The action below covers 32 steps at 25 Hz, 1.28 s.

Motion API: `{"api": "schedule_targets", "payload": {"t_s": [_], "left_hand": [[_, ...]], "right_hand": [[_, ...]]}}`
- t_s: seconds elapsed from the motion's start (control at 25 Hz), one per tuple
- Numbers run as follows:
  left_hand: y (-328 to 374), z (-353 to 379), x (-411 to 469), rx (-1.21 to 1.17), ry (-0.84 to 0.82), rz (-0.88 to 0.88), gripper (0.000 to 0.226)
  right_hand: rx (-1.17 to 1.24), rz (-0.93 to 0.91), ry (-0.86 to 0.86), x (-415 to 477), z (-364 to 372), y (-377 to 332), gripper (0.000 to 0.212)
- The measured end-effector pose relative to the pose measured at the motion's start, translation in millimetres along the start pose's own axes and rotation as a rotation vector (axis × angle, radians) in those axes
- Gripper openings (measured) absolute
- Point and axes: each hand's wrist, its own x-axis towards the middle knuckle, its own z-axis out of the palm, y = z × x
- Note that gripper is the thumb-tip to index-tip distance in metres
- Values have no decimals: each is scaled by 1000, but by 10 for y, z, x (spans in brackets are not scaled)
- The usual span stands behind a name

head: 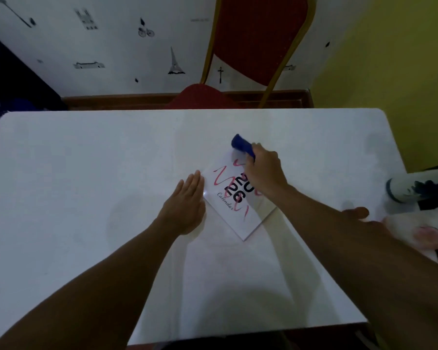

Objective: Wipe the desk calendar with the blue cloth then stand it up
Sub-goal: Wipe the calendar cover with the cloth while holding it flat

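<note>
Head: calendar (234,198) flat, "2026" cover.

Red chair (250,41) behind white table (86,160).

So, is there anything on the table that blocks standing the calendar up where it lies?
Nothing visible does. The desk calendar lies flat on the white table, with bare surface around it. Only the left hand and the right hand, holding the blue cloth, touch it.

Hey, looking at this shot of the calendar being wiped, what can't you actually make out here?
- Calendar, head view: the right hand covers part of the printed year.
- Blue cloth: blurred and half hidden in that hand's grip.
- Left hand: hides the calendar's left edge.
- Patterned things at the right edge: cut off by the frame.
</note>
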Motion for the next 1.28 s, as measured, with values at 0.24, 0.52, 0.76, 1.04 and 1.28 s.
{"api": "schedule_targets", "payload": {"t_s": [0.24,0.52,0.76,1.04,1.28], "left_hand": [[-78,193,22,-38,110,25,72],[-169,449,56,-33,253,49,68],[-131,561,79,69,355,10,67],[-120,582,81,103,412,16,66],[-139,598,87,114,401,10,66]], "right_hand": [[-439,-245,-86,-36,636,87,57],[-423,-375,-132,113,758,293,53],[-214,-389,-144,105,778,328,49],[-123,-490,-134,-202,834,401,46],[-66,-569,-206,-732,805,603,44]]}}
